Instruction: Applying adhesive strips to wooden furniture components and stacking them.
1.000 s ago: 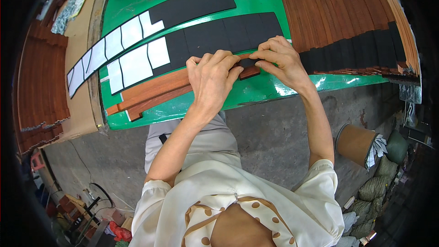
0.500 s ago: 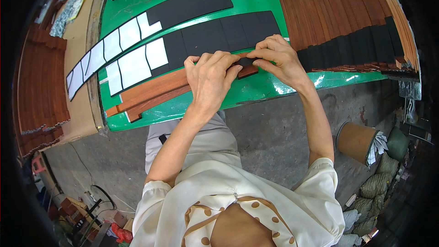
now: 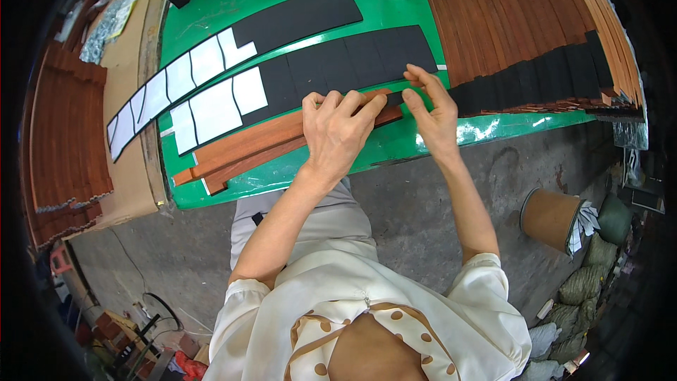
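Two reddish-brown wooden strips lie side by side along the near edge of the green table, an upper strip [image 3: 247, 140] and a lower strip [image 3: 257, 162]. My left hand [image 3: 335, 127] is closed over the upper strip, its fingertips pressing near the right end. A small black pad [image 3: 395, 99] covers that end. My right hand [image 3: 434, 116] is just right of the pad, thumb and fingers apart, holding nothing. Behind the strips lies a black sheet [image 3: 345, 56] cut into sections, with white backing pieces [image 3: 217, 109] on its left part.
Farther back is another black sheet [image 3: 303, 17] with white backing pieces. Wooden strips with black ends [image 3: 522, 21] are stacked at the right. More strips [image 3: 63, 120] are piled at the left beside cardboard [image 3: 127, 162]. A brown bin [image 3: 549, 219] stands on the floor.
My right hand has let go of the black pad and spread its fingers. My left hand has moved slightly right along the strip and stays closed on it.
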Available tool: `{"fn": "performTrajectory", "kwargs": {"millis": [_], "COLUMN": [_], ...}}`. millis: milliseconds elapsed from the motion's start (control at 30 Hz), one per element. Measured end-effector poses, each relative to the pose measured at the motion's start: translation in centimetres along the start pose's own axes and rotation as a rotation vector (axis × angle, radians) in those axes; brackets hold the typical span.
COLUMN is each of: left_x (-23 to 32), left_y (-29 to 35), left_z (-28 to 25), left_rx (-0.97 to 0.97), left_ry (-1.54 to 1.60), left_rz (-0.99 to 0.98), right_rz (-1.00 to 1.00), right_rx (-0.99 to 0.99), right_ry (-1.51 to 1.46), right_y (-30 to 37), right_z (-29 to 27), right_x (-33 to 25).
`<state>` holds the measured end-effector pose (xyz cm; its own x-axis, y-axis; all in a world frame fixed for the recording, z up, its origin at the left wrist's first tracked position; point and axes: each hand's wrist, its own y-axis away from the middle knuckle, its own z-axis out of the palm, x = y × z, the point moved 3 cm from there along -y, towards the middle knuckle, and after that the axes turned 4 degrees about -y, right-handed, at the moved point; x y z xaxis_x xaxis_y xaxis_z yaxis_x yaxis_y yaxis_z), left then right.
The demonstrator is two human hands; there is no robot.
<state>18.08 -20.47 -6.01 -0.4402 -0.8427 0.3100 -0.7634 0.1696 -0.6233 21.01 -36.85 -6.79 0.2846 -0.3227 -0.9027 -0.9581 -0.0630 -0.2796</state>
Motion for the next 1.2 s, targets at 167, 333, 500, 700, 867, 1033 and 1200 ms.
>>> {"fn": "performTrajectory", "kwargs": {"millis": [167, 333, 500, 700, 867, 1033, 1200], "left_x": [-0.3, -0.5, -0.4, -2.7, -10.5, -21.7, -25.1], "left_y": [0.4, 0.6, 1.2, 2.7, 3.5, 2.5, 1.5], "left_z": [0.9, -0.1, 0.1, -8.3, -16.8, -16.0, -10.4], "left_rx": [0.067, 0.062, 0.012, 0.000, -0.046, -0.403, -0.412], "left_ry": [-0.049, -0.080, -0.048, 0.033, 0.020, -0.045, -0.150], "left_rz": [0.073, 0.117, 0.152, 0.111, -0.119, -0.217, 0.091], "right_rz": [0.214, 0.204, 0.283, 0.102, -0.132, -0.509, -0.719], "right_rx": [0.136, 0.308, 0.367, 0.419, -0.020, -0.509, -0.589], "right_ry": [-0.103, -0.197, -0.163, -0.111, 0.130, 0.425, 0.829], "right_y": [1.4, 2.0, 1.7, -0.1, -4.2, -9.8, -13.8], "right_z": [3.0, 4.8, 3.2, 2.7, 7.7, 17.6, 24.2], "right_x": [1.4, 0.7, 2.2, -1.4, -7.2, -7.6, -4.3]}}
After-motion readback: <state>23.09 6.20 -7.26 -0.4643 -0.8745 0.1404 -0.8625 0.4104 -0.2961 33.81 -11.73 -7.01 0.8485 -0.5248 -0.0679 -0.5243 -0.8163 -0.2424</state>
